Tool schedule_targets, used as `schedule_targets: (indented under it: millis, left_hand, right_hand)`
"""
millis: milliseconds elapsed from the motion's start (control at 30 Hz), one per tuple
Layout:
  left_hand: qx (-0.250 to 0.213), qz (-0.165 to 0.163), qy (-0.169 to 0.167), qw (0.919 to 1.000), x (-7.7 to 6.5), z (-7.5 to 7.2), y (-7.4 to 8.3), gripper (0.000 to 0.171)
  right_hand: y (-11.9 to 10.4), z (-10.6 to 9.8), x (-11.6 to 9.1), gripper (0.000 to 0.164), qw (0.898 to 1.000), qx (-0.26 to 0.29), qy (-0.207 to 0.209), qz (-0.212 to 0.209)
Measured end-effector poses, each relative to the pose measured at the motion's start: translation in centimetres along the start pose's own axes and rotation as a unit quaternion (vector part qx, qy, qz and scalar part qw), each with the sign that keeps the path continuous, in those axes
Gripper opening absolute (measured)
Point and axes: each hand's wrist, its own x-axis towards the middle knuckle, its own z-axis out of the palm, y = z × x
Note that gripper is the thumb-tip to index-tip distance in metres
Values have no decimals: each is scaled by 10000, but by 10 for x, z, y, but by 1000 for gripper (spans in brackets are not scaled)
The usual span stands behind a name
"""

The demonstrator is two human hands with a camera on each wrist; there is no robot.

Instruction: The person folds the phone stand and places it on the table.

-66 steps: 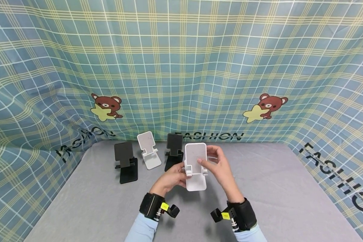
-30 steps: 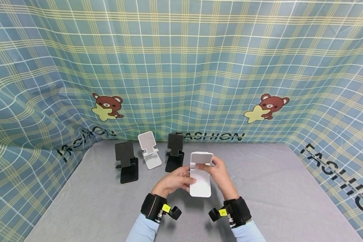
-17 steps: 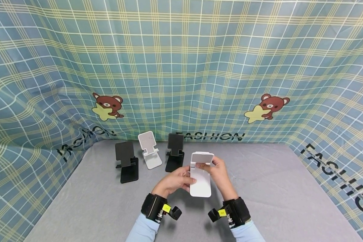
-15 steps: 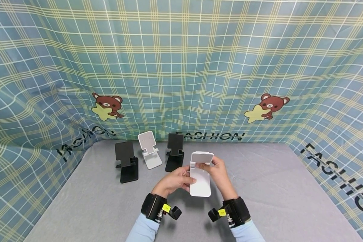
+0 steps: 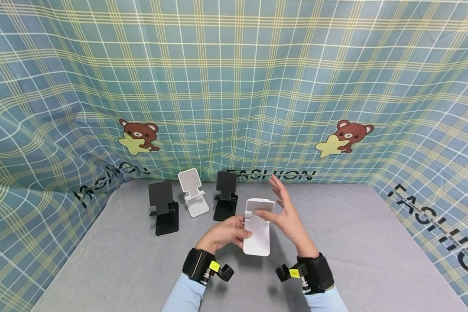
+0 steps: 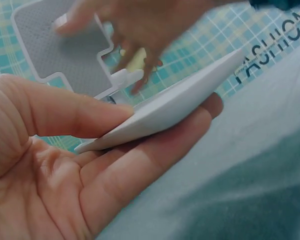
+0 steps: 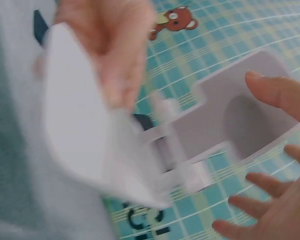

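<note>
A white folding phone stand [image 5: 256, 242] is held above the table, its back plate tipped away from its base. My left hand [image 5: 223, 235] grips the base at its left edge, thumb on top and fingers beneath, as the left wrist view shows around the base [image 6: 185, 100]. My right hand [image 5: 290, 219] is at the stand's right side with straight, spread fingers. In the right wrist view its thumb [image 7: 277, 92] lies over the back plate [image 7: 220, 115]; whether it touches cannot be told. The hinge joins plate and base between the hands.
Left of the hands stand a black phone stand [image 5: 167, 221], a white phone stand [image 5: 196, 206] and another black phone stand [image 5: 226, 210]. They are unfolded on the grey tabletop [image 5: 359, 251]. A plaid curtain [image 5: 234, 86] rises behind and at both sides.
The held stand's back plate first tipped away and its base turned up into view. Since half a second ago, my right hand has loosened its grip and spread its fingers; my left hand holds on.
</note>
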Motion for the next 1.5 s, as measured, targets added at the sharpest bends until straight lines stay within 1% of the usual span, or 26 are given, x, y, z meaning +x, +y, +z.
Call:
schedule_targets:
  millis: [33,100,233,300,333,533,733,833,967,1067,1200,1300,1500]
  left_hand:
    - [-8,-52,-17,10000,0,0,-1,48]
    - [-7,-137,-44,9999,1,-1,-3,48]
    - [11,-176,-36,9998,3,-1,-7,46]
    - [39,-170,-22,9998,2,-2,-7,47]
    - [51,-167,4,9998,2,-2,-7,47]
    - [150,-153,166,9996,0,-3,-6,47]
    - [180,-147,323,9992,-1,-3,-5,46]
    - [130,-159,491,9986,-2,-3,-5,44]
    - [-5,-115,684,9976,-3,-6,-1,42]
    - [-47,-27,726,9973,-5,-9,3,43]
    - [-129,28,830,9965,-7,-11,7,42]
    - [-217,55,906,9956,-8,-13,11,42]
    - [-342,123,916,9951,-11,-16,14,43]
  right_hand:
    - [-3,-2,-1,92,9998,43,-48,-173]
    - [-9,-3,-2,81,9990,141,-231,-364]
    - [-13,-1,-5,46,9971,113,-697,-301]
    - [-14,2,-6,36,9967,-7,-785,-230]
    - [-15,3,-7,34,9966,-68,-789,-224]
    - [-20,9,-9,35,9971,-191,-674,-287]
    - [-17,10,-6,32,9973,-246,-666,-164]
    - [-15,11,-6,32,9960,-214,-862,-114]
    - [-13,13,-6,34,9915,4,-1296,-101]
    - [-11,14,-6,34,9858,148,-1662,-189]
    - [-6,16,-5,31,9765,124,-2091,-516]
    - [-3,18,-5,29,9731,57,-2200,-676]
    - [-1,22,-6,28,9739,8,-2169,-668]
